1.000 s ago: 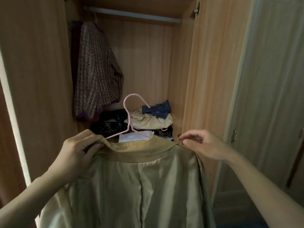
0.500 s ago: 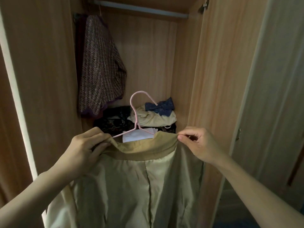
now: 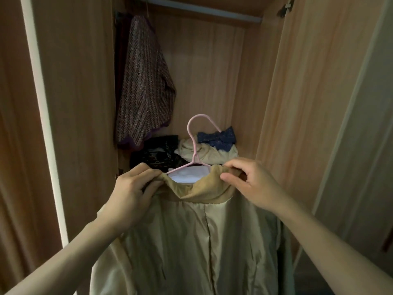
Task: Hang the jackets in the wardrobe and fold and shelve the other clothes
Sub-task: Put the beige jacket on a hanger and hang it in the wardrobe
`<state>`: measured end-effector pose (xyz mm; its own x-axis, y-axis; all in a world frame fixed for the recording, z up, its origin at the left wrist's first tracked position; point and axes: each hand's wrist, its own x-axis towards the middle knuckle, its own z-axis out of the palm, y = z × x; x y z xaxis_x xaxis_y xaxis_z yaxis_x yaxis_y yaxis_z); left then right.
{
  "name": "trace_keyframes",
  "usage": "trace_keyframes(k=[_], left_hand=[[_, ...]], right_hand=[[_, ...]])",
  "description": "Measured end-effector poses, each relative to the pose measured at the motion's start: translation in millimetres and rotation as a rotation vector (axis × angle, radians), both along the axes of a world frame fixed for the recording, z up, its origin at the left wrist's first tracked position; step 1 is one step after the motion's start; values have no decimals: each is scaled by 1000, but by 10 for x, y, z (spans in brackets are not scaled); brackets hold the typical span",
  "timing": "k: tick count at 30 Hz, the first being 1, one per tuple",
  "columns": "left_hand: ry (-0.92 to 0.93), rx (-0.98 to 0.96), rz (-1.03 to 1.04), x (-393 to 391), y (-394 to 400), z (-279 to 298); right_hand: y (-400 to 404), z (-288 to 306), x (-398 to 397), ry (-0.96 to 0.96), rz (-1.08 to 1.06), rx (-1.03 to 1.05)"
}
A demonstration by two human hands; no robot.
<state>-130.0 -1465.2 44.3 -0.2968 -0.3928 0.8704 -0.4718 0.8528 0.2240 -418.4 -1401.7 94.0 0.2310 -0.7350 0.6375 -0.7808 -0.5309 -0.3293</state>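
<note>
Right hand (image 3: 253,184) slid inward, both hands' fingers pinching the satiny khaki jacket (image 3: 191,241) collar, bunched; left hand (image 3: 131,192) perhaps grips pink hanger (image 3: 196,141).

Both forearms and hands (image 3: 131,192) are bare, without sleeves.

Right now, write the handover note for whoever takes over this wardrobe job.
Left hand: grips the beige jacket at the collar's left end.
Right hand: pinches the collar at its right end.
Jacket: on the pink hanger, held in front of the open wardrobe; the hook is free, below the rail.
Done: a tweed jacket hangs at the rail's left end; a pile of clothes sits on the shelf below, how neatly folded I cannot tell.
Left: lift the hook onto the rail, let go, then handle any remaining clothes.
</note>
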Motion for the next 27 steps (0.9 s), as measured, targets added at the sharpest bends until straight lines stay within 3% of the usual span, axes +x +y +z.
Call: trace_keyframes(k=[5, 11, 17, 22, 27], left_hand=[[-25, 93, 2, 159, -132, 83], [-156, 182, -71, 473, -344, 228], [-175, 356, -83, 602, -603, 274], [-222, 126, 0, 391, -864, 193], [-296, 45, 92, 63, -1225, 229]], right_hand=[[-217, -112, 151, -28, -61, -144], [-285, -197, 153, -147, -94, -148], [-555, -300, 142, -191, -100, -97], [-981, -368, 43, -241, -76, -121], [-1406, -341, -172, -221, -74, -211]])
